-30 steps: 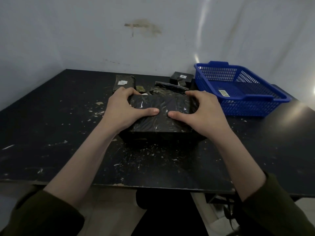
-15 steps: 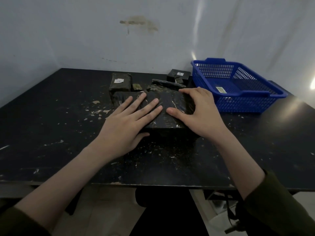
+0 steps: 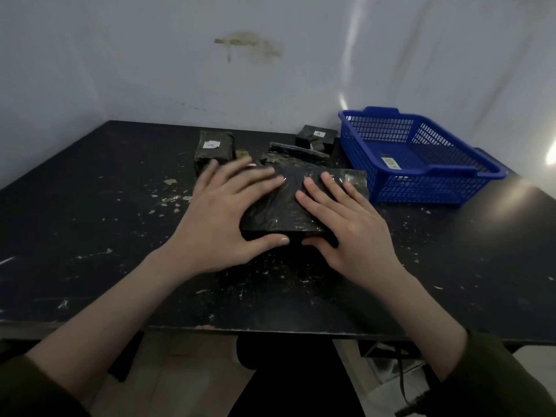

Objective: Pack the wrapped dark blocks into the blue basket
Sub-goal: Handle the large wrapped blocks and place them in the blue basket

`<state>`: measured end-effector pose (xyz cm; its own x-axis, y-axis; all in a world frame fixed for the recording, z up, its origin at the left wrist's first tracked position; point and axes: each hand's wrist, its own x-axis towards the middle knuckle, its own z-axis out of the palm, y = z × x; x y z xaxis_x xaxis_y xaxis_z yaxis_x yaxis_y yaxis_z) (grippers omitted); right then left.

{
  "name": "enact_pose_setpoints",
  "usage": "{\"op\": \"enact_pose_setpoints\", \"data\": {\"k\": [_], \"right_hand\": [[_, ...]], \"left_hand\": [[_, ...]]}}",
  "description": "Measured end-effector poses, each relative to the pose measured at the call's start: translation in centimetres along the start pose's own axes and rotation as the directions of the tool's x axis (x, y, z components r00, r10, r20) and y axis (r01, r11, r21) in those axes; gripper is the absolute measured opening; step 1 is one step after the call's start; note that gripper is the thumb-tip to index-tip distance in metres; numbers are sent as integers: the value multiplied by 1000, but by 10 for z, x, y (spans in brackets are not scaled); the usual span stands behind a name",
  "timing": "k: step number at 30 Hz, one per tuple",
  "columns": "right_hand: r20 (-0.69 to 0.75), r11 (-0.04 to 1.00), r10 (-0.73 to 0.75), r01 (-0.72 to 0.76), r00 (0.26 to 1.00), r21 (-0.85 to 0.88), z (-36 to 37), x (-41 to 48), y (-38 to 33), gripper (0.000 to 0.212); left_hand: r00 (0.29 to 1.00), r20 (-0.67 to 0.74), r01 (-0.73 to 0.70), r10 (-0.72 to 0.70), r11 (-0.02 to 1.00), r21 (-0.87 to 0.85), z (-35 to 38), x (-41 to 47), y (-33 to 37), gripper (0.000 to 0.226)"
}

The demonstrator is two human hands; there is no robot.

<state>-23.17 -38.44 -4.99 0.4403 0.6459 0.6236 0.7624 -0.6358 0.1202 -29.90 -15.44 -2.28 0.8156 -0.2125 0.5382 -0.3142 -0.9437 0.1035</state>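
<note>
A wrapped block (image 3: 285, 206) lies flat on the table (image 3: 90, 236), just left of the basket (image 3: 421, 164), its far right corner close to the basket's near wall. Both hands press on it with fingers spread, neither closed around it. The left hand (image 3: 222, 218) covers the block's left part, thumb along the near edge. The right hand (image 3: 346, 224) lies on the right part, thumb at the near edge too. Behind it sits a block with a white label (image 3: 214, 147). A smaller labelled block (image 3: 316, 136) stands beside the basket's far left corner, with a thin dark piece (image 3: 298, 151) in front of it. The basket holds only a small sticker (image 3: 390, 162). Pale flecks dot the table.
</note>
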Motion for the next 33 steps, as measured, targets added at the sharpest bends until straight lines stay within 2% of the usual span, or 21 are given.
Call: {"op": "enact_pose_setpoints", "data": {"k": [2, 4, 6, 8, 10, 13, 15, 16, 18, 19, 20, 24, 26, 30, 32, 33], "right_hand": [[-54, 1000, -14, 14, 998, -6, 1, -6, -4, 72], [-88, 1000, -24, 23, 996, -15, 3, -11, -8, 68], [-108, 999, -27, 32, 994, 38, 0, -14, -7, 60], [-134, 968, 36, -1, 990, 250, -7, -14, -7, 49], [-178, 880, 160, -59, 971, 471, -11, -15, -9, 45], [-232, 757, 443, -222, 866, 615, -4, -17, -6, 45], [-139, 566, 629, -327, 765, 757, -1, -18, 3, 48], [-25, 403, 689, -354, 724, 844, -2, -17, 7, 56], [237, 17, 688, -342, 686, 940, -7, -13, 16, 77], [329, -128, 638, -326, 696, 937, -10, -11, 19, 81], [387, -208, 588, -329, 710, 921, -13, -8, 20, 82], [509, -393, 430, -353, 746, 849, -28, 4, 13, 100], [496, -365, 435, -356, 751, 860, -40, 13, 7, 95], [418, -157, 528, -399, 739, 903, -62, 32, -1, 64], [380, -56, 535, -417, 754, 907, -70, 40, -6, 57], [357, 8, 535, -427, 765, 904, -71, 43, -9, 56]], "left_hand": [[986, 87, 141, -144, 989, 43, -3, 4, 1, 120], [960, 163, 219, -226, 974, 60, -4, 6, 4, 131], [975, 102, 195, -198, 980, 34, -4, 5, 5, 118], [987, 3, 158, -158, 986, 51, 0, 0, 5, 105], [990, -73, 125, -120, 989, 80, 8, -6, 5, 98], [981, -178, 95, -81, 993, 69, 17, -14, 2, 92], [971, -222, 92, -87, 996, 12, 18, -16, -2, 93], [967, -238, 89, -92, 996, -25, 19, -17, -4, 94], [962, -248, 91, -118, 989, -120, 19, -17, -10, 97], [961, -239, 96, -141, 977, -190, 18, -16, -12, 98], [961, -222, 100, -164, 957, -272, 17, -16, -14, 100], [974, -110, 115, -196, 856, -504, 14, -13, -16, 103], [975, -26, 175, -222, 831, -528, 14, -6, -19, 107], [941, 254, 320, -223, 828, -461, -4, 0, -23, 127], [937, 319, 319, -145, 728, -607, -16, 11, -14, 121], [946, 295, 312, -133, 614, -725, -23, 18, -5, 118]]}}
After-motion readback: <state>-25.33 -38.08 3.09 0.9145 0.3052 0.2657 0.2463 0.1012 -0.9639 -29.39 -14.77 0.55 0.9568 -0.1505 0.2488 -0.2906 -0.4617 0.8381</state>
